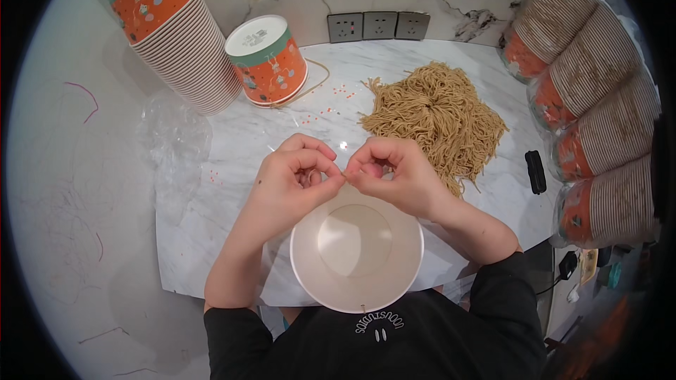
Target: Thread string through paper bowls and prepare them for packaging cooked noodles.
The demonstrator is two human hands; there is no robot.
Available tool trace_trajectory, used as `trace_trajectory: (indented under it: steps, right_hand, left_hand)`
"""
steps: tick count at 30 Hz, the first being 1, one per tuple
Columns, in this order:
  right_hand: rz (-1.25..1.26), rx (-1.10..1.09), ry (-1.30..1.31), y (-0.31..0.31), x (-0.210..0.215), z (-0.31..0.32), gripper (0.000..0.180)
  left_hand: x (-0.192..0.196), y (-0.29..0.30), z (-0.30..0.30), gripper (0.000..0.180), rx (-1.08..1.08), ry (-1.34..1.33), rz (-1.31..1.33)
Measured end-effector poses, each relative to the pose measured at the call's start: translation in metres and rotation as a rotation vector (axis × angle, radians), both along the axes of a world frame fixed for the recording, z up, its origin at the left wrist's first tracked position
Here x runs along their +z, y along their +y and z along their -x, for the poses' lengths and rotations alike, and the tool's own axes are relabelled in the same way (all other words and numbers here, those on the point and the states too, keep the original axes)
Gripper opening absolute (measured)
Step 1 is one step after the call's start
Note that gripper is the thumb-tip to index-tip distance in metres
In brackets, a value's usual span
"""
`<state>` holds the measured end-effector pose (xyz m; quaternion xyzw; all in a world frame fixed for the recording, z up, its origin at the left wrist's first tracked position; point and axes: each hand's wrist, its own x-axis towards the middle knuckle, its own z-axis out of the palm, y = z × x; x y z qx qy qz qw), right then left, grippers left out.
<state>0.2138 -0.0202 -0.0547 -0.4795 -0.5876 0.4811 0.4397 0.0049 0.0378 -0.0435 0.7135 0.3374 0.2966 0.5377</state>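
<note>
A white paper bucket (310,260) stands in front of my body with its open mouth facing up. At its far rim my left hand (299,176) and my right hand (401,176) meet, fingertips almost touching. Each thumb and forefinger is pinched together. Whatever lies between them is too small or too hidden to name. A short bit of tan cord (363,308) shows at the bucket's near rim. Beyond my right hand lies a large heap of tan cords (436,116).
An upside-down orange and green bucket (271,70) with a cord handle stands beside a tall bucket stack (186,49). Wrapped bucket stacks (588,77) line the right side. Clear plastic film (172,141), orange paper bits (327,110) and a black object (535,172) lie on the marble-patterned table (204,239).
</note>
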Motion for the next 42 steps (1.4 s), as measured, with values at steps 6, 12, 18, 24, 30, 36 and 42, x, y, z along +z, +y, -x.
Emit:
trace_trajectory:
  steps: [6, 12, 18, 24, 30, 36, 42]
  right_hand:
    - [-0.145, -0.036, -0.125, -0.004, 0.000, 0.002, 0.004]
    - [-0.298, -0.068, -0.222, -0.005, -0.001, 0.005, 0.006]
    - [-0.245, -0.078, -0.209, -0.006, -0.004, 0.005, 0.006]
    - [-0.197, -0.069, -0.191, -0.004, -0.004, 0.002, 0.005]
    - [-0.157, -0.068, -0.162, -0.003, -0.004, 0.003, 0.004]
    - [-0.103, -0.056, -0.131, -0.002, -0.006, 0.002, 0.004]
    - [-0.083, -0.064, -0.119, -0.002, -0.006, 0.004, 0.004]
  left_hand:
    - [-0.005, 0.003, -0.001, 0.005, -0.033, -0.070, 0.129]
    - [-0.012, 0.002, -0.005, 0.005, -0.032, -0.125, 0.147]
    - [-0.011, 0.001, -0.005, 0.006, -0.050, -0.116, 0.094]
    - [-0.011, 0.007, -0.006, 0.007, -0.049, -0.175, 0.147]
    - [-0.013, 0.012, -0.003, 0.007, -0.070, -0.160, 0.170]
    - [0.004, 0.012, -0.001, 0.008, -0.073, -0.111, 0.300]
    - [-0.006, 0.019, 0.007, 0.015, -0.164, -0.058, 0.126]
